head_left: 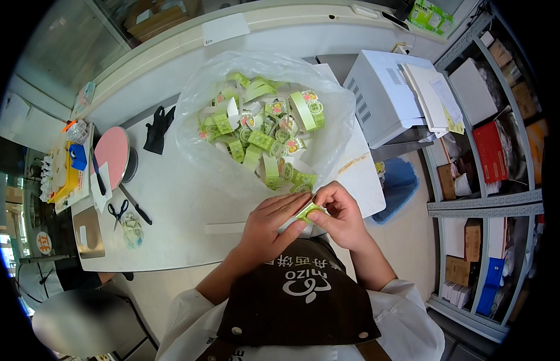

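My left hand (268, 221) and my right hand (342, 221) meet in front of my dark apron, at the near side of the table. Between them is a small green-and-white printed paper band (309, 210). Left fingers lie along one side of it with the thumb beneath, while the right thumb and fingers pinch its other end. Just beyond my hands, a large clear plastic bag (192, 135) lies spread wide. Inside it is a heap of similar green paper bands (261, 140), some curled into loops. My fingers hide part of the held band.
Scissors (117, 212), a black-handled knife (140, 212), a pink turntable (112, 153) and black gloves (158, 129) lie on the white table (177, 225). A white machine (385, 90) stands at the right, above a blue bin (400, 191). Metal shelves (485, 207) line the far right.
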Available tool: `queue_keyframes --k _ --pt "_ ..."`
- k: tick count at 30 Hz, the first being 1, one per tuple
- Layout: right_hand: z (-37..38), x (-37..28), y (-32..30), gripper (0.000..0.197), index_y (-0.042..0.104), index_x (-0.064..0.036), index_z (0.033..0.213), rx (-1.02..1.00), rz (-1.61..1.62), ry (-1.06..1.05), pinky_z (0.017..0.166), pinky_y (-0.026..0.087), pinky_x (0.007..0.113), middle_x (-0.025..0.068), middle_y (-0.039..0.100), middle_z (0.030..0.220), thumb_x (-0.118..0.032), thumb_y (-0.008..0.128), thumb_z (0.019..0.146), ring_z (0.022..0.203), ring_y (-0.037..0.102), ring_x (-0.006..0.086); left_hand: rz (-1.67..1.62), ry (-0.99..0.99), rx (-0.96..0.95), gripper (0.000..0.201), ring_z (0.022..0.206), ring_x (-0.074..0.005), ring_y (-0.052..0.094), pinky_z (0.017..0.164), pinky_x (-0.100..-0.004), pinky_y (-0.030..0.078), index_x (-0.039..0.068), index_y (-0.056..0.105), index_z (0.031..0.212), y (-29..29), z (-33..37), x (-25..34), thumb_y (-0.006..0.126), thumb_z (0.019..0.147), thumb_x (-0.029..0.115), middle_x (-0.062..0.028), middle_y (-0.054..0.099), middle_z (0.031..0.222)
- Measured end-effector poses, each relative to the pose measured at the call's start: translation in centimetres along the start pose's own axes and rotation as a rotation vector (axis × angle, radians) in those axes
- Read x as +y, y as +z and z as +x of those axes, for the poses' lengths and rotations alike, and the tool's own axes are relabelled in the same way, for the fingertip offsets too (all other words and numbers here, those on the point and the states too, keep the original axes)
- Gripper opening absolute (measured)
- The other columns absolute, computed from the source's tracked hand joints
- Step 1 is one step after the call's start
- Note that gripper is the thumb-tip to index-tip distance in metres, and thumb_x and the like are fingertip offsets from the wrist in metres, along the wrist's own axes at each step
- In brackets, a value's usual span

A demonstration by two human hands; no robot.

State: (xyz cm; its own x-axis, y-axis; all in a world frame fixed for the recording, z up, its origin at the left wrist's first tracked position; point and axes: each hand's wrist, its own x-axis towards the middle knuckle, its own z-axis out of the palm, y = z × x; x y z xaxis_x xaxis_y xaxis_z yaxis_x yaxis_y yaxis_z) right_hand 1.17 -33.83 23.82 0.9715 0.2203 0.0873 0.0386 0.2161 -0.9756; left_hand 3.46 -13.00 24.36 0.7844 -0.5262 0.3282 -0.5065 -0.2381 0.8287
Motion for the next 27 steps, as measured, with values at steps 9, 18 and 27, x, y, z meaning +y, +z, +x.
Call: queue_keyframes --k 9,18,27 --pt "-0.5 -0.2 -1.2 0.018 0.053 -0.0062 0.105 0.002 0.280 0.035 0.084 0.045 0.027 0.0025 0.060 0.099 -0.012 0.069 0.097 0.092 0.055 0.0092 0.101 -0.093 0.038 0.065 0.136 -0.0358 0.051 0.112 -0.0436 0.042 0.004 0.053 0.146 -2.1 1.0 0.6 0.075 0.086 0.021 -0.0172 0.054 0.148" --pt "0.2 -0.5 -2.6 0.030 0.054 -0.0053 0.107 0.074 0.690 0.051 0.071 0.043 0.026 0.0078 0.063 0.099 -0.030 0.069 0.098 0.080 0.053 0.0140 -0.312 -0.545 -0.118 0.056 0.085 -0.0094 0.062 0.079 -0.0264 0.049 0.002 0.050 0.147 -2.7 -0.7 -2.8 0.070 0.096 0.014 -0.0041 0.068 0.102" --pt "0.0 0.9 -4.4 0.039 0.054 -0.0061 0.122 -0.061 0.815 0.027 0.063 0.038 0.025 0.0129 0.063 0.115 -0.037 0.064 0.101 0.072 0.047 0.0152 -0.756 -0.568 -0.197 0.047 0.086 -0.0070 0.059 0.077 -0.0256 0.049 -0.001 0.054 0.142 -1.3 -0.6 -4.4 0.067 0.100 0.015 -0.0020 0.067 0.101"
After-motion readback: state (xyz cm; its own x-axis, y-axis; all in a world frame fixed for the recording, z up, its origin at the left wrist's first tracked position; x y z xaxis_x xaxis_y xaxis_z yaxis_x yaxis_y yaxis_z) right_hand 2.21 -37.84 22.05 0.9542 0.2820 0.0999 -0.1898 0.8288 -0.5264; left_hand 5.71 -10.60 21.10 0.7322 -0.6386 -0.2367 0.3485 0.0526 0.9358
